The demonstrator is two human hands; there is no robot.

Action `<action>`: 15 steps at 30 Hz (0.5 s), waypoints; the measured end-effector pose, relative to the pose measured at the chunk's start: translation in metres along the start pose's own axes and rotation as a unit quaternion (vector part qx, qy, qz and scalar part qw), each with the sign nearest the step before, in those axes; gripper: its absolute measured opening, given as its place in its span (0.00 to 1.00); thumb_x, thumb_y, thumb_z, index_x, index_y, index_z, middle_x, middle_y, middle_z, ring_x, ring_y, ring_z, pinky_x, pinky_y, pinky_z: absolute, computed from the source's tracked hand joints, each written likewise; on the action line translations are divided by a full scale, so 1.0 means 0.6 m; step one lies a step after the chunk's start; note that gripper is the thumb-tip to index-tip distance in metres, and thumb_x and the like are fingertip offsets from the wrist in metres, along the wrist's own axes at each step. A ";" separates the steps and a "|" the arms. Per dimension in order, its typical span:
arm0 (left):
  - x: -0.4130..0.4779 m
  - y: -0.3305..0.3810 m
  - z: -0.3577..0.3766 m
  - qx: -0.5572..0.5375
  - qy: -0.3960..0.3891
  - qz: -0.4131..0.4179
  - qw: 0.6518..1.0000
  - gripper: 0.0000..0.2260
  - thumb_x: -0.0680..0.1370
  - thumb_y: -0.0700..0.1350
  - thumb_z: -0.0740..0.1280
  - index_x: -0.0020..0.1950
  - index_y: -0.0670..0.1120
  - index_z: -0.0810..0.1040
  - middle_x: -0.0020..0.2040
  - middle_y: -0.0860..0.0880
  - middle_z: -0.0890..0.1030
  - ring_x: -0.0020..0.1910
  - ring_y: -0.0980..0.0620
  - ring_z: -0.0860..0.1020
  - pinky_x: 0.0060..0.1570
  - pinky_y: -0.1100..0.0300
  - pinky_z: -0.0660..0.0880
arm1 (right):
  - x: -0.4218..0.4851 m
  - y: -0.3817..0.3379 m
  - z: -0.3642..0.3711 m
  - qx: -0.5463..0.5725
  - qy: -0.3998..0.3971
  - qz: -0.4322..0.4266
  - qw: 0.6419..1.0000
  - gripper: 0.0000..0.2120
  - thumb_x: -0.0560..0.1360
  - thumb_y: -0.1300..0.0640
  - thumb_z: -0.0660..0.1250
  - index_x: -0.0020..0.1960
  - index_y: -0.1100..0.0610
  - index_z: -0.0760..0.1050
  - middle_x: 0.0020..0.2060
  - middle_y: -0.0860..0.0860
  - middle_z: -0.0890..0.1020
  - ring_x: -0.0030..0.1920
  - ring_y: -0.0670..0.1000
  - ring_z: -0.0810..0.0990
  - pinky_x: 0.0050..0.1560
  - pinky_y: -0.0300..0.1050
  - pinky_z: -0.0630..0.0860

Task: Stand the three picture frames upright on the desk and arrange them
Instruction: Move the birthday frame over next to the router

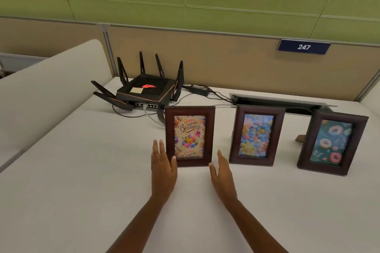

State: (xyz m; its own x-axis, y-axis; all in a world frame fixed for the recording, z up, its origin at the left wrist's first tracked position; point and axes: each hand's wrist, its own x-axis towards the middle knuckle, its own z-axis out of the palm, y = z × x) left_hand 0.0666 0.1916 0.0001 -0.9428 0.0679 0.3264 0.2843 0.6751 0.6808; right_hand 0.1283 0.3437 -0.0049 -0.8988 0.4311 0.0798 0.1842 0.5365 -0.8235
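Three dark wooden picture frames stand upright in a row on the white desk (82, 170). The left one is the birthday frame (189, 135) with balloons. The flower frame (257, 135) stands in the middle, and the donut frame (332, 143) at the right shows its back stand. My left hand (163, 167) is flat and open by the birthday frame's lower left corner, its thumb touching the frame's edge. Just off the same frame's lower right corner, my right hand (221, 172) is open and holds nothing.
A black router (144, 90) with several antennas sits behind the birthday frame, with cables and a power brick (198, 89) running right. A grey cable tray (283, 102) lies behind the other frames. A beige partition with a "247" sign (304, 47) bounds the back.
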 end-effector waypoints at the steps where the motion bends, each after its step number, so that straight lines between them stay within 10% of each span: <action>1: 0.005 -0.005 -0.002 -0.025 -0.017 -0.024 0.999 0.27 0.79 0.43 0.59 0.74 0.39 0.52 0.76 0.39 0.55 0.75 0.41 0.57 0.71 0.47 0.61 | 0.003 -0.003 0.005 0.008 0.002 0.016 1.000 0.25 0.79 0.54 0.56 0.73 0.56 0.53 0.74 0.53 0.61 0.74 0.52 0.59 0.71 0.43 0.57; 15: 0.053 -0.020 -0.013 -0.216 -0.189 -0.105 0.952 0.18 0.79 0.43 0.59 0.68 0.39 0.64 0.66 0.40 0.74 0.64 0.43 0.73 0.64 0.49 0.73 | 0.080 -0.034 -0.014 0.169 -0.089 0.093 0.977 0.14 0.76 0.61 0.62 0.61 0.63 0.69 0.58 0.60 0.78 0.53 0.54 0.77 0.58 0.49 0.75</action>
State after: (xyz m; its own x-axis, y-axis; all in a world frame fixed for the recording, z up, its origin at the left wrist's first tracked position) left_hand 0.0350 0.1799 0.0077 -0.9590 0.2790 -0.0494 0.0516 0.3435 0.9377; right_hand 0.0848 0.3596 0.0205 -0.9230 0.3485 -0.1630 0.2358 0.1777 -0.9554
